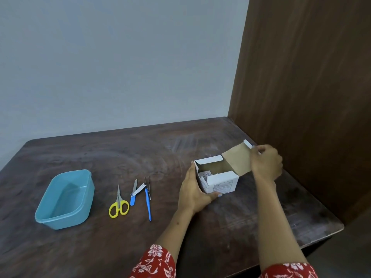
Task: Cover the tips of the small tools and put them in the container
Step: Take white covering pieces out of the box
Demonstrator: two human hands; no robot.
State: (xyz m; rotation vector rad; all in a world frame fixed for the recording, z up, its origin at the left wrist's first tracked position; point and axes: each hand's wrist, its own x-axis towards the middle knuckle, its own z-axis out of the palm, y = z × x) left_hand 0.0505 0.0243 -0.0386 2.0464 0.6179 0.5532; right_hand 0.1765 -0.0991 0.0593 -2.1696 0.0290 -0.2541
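A small white cardboard box (220,182) stands on the dark wooden table, right of centre. My left hand (193,190) grips its near left side. My right hand (266,162) holds the box's brown lid flap (237,159) folded back, so the top is open. To the left lie yellow-handled scissors (118,205), a nail clipper with a blue-handled file (136,191), and a blue-handled tool beside thin tweezers (148,199). A light blue plastic container (66,198) sits empty at the far left.
The table (140,149) ends at a grey wall behind and a brown wooden panel (301,77) on the right. Its right edge and near right corner lie close to the box. My red floral sleeves show at the bottom.
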